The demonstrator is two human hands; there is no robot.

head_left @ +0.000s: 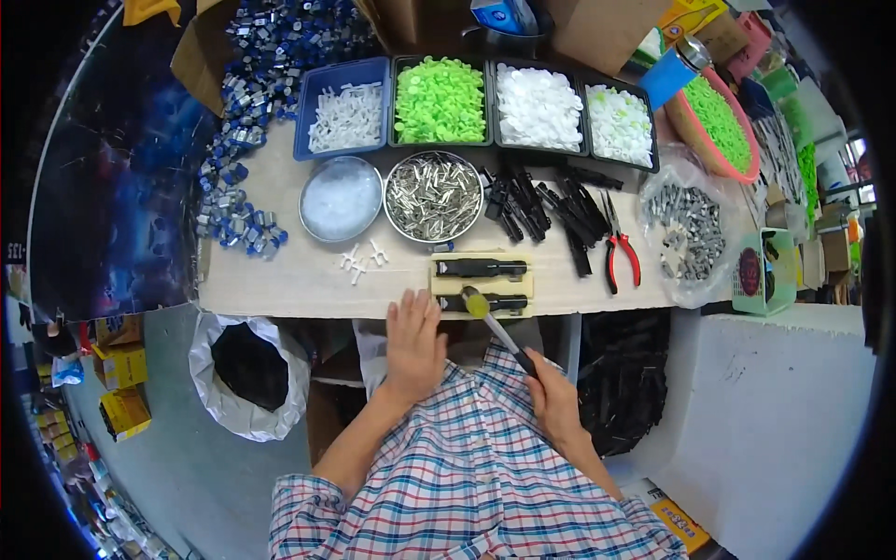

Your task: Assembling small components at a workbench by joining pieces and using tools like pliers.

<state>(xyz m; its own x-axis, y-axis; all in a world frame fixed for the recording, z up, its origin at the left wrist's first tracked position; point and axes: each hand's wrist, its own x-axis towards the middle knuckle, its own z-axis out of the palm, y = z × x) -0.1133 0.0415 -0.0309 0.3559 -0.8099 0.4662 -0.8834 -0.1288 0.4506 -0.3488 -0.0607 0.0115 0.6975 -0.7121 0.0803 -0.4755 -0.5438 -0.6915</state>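
Observation:
My right hand grips the black handle of a small mallet. Its yellow-green head rests on the nearer of two black parts lying in a pale wooden jig at the bench's front edge. My left hand lies flat with fingers together, its fingertips at the bench edge just left of the jig, holding nothing. A few small white plastic pieces lie loose further left of it.
Behind the jig stand a round tin of metal pins, a tin of clear parts, black parts, red-handled pliers and trays of white and green pieces. Blue-and-metal parts pile left; a lined bin stands below.

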